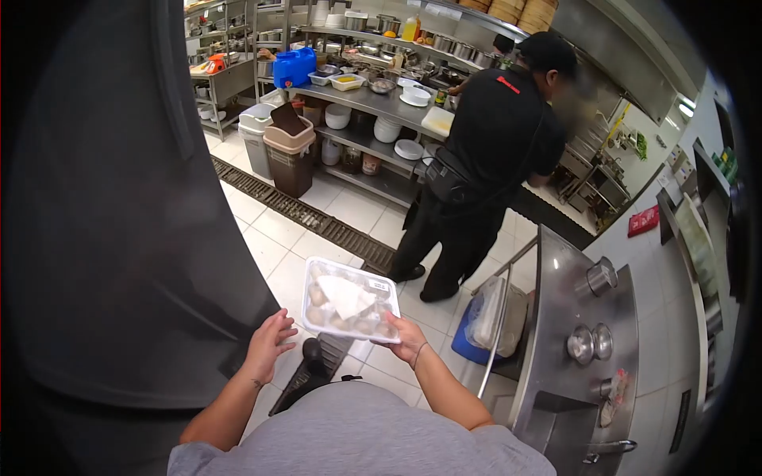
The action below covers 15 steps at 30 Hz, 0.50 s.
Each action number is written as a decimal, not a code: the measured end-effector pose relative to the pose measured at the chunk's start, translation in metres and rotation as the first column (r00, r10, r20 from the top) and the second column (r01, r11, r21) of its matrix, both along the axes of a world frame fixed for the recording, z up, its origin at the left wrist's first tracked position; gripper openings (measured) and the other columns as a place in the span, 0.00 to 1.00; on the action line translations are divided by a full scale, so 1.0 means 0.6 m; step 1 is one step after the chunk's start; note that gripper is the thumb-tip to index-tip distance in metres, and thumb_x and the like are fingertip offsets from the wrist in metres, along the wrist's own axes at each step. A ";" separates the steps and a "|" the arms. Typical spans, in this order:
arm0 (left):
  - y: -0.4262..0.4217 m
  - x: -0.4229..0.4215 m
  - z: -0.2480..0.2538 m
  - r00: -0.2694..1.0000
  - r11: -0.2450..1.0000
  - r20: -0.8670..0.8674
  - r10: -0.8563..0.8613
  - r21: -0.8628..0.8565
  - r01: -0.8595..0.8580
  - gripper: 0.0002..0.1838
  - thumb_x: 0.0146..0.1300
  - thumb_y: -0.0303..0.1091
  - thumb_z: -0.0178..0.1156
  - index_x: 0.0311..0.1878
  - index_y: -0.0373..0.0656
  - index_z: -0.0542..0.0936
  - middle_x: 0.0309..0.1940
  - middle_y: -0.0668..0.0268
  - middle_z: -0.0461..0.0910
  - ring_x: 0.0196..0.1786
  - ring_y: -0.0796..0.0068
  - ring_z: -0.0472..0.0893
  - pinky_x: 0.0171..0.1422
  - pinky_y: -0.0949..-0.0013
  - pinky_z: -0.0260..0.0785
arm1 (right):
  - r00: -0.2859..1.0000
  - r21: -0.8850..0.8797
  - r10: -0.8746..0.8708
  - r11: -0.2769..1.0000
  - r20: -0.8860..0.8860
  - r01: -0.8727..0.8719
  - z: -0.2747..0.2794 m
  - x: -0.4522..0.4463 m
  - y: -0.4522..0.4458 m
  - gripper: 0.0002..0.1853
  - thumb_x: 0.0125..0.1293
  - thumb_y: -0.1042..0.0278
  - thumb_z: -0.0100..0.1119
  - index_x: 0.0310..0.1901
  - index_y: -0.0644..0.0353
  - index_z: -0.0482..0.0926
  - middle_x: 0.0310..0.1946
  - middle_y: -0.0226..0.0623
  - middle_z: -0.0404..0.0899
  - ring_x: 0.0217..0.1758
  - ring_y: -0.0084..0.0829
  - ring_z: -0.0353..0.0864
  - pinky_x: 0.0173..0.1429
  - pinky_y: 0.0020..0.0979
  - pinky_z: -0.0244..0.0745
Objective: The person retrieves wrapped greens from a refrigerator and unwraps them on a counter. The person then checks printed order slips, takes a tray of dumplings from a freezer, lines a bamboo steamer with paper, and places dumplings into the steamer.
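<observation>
My right hand [403, 337] grips the lower right corner of a clear plastic tray [350, 301], thumb on top. Several pale round items, perhaps mushrooms or eggs, show through its film, along with a white paper piece [346, 297] and a small label. The tray is held out in front of my body, above the tiled floor. Off to the left of the tray, my left hand [271, 343] is raised with fingers apart, holding nothing. It is close to a large dark grey panel [135, 238].
A person in black [496, 151] stands ahead, facing away. A loaded steel shelf [373, 105] runs along the back, with bins [290, 151] at its left end. To the right is a steel counter [548, 317] with a sink and metal bowls. A drain grate [305, 210] crosses the floor.
</observation>
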<state>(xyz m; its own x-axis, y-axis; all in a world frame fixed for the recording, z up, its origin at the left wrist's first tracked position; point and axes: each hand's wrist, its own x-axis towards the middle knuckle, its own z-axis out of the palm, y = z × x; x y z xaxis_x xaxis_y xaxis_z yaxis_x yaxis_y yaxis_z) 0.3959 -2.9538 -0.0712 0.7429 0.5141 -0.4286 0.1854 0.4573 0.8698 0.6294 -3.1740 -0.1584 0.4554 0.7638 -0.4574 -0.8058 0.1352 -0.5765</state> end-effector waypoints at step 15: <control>0.395 -0.054 -0.475 0.184 0.650 -0.928 -0.323 -0.076 0.756 0.21 0.50 0.51 0.68 0.34 0.39 0.85 0.35 0.52 0.84 0.40 0.50 0.83 0.45 0.57 0.75 | 0.912 -0.366 -0.401 0.864 -0.082 0.347 -0.107 0.447 0.441 0.18 0.73 0.60 0.47 0.60 0.55 0.67 0.54 0.45 0.75 0.49 0.48 0.79 0.43 0.54 0.79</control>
<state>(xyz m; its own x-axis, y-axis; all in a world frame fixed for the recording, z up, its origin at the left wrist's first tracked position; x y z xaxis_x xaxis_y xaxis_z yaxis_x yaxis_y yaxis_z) 0.3635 -2.7170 -0.3562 0.2565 0.3888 -0.8849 0.9262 -0.3607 0.1100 0.8977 -2.9093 -0.2225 0.5804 0.3371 -0.7412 -0.8140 0.2639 -0.5174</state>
